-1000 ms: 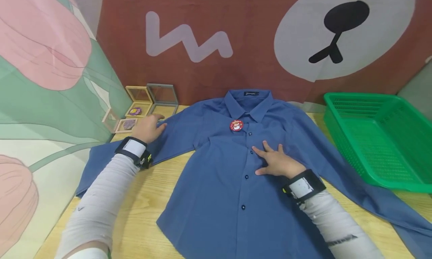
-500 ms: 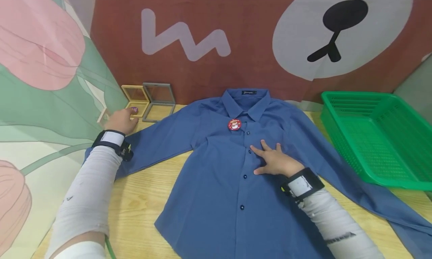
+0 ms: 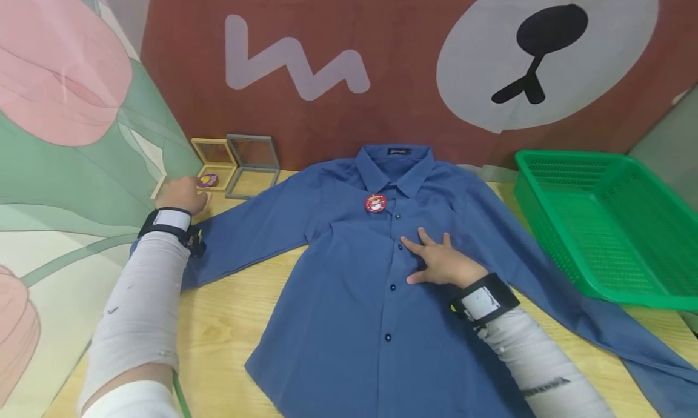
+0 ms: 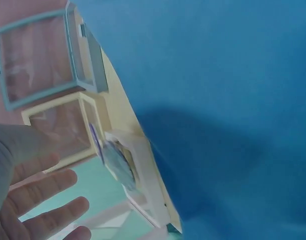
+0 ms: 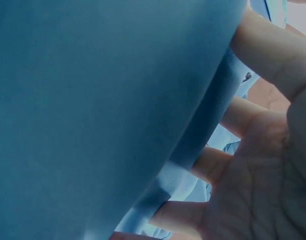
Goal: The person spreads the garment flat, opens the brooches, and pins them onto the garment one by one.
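Head view puts the left hand (image 3: 181, 195) at nine o'clock, fingers loosely apart with nothing visible in them, beside a pale case (image 4: 154, 185); the right hand (image 3: 444, 265), at four, lies splayed on the blue shirt (image 3: 338, 297), which spreads from the centre towards six. Its cloth looks light and limp, best steadied with a flat palm; the disc (image 4: 119, 166) inside the case seems stiff, light and slippery, easiest pinched by its rim

Shirt (image 3: 338, 297) on table (image 3: 218, 321), badge (image 3: 375, 203) on its chest, cases (image 3: 253, 151) at left, basket (image 3: 643, 224) at right
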